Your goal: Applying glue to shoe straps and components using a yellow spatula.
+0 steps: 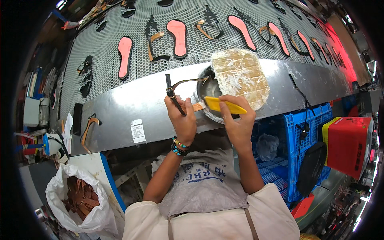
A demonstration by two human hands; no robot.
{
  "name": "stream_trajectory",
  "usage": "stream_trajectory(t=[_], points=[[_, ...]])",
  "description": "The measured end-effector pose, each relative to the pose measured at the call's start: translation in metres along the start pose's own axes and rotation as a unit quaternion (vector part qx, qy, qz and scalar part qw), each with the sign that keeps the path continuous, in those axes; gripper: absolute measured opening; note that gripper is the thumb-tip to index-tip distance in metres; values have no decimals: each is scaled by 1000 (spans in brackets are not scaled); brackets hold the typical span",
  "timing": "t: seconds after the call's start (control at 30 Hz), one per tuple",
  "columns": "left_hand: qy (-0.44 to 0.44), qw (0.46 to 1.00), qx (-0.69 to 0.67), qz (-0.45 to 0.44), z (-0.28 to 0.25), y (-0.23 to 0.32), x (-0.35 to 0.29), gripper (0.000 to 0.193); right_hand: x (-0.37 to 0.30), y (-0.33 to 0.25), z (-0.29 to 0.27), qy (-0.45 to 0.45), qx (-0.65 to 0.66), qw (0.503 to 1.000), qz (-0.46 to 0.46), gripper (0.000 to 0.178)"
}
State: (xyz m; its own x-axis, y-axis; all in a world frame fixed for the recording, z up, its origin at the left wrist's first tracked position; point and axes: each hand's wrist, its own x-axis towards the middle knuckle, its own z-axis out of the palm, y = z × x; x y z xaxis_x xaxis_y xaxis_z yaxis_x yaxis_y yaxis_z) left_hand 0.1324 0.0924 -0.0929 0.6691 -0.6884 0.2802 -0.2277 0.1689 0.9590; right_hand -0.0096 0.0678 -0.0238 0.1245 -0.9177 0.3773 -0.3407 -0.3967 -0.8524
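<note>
Your L hand (183,122) grips blk/tan strap (170,93), ends jutting past it; your R hand (240,127) grips yellow tool (213,105) nr strap.

left fingers (189,114): buckled strap (170,93) — right fingers (227,112): yellow tool (214,105) — metal pot (210,90), partly covered

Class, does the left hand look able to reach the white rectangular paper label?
Probably yes: the label lies near the left hand with nothing visible between, though that hand holds a black-and-tan strap.
</note>
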Motion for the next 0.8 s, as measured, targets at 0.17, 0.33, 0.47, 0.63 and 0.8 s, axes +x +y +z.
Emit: stream_trajectory(t=[0.17, 0.33, 0.47, 0.63, 0.8], points=[[0, 997, -48, -63, -4, 5, 13, 27, 0, 7, 2, -12, -30, 999, -4, 12], [-30, 976, -45, -213, -74, 9, 81, 22, -4, 5, -15, 23, -9, 999, 22, 11], [-32, 961, -23, -272, -137, -14, 142, 21, -6, 0, -17, 12, -13, 999, 39, 12], [-23, 971, 11, -238, -150, -35, 210, 24, -6, -3, -10, 1, 5, 998, 56, 11], [3, 974, 75, -212, -176, -73, 271, 38, -7, -6, -13, 14, 19, 997, 74, 12]])
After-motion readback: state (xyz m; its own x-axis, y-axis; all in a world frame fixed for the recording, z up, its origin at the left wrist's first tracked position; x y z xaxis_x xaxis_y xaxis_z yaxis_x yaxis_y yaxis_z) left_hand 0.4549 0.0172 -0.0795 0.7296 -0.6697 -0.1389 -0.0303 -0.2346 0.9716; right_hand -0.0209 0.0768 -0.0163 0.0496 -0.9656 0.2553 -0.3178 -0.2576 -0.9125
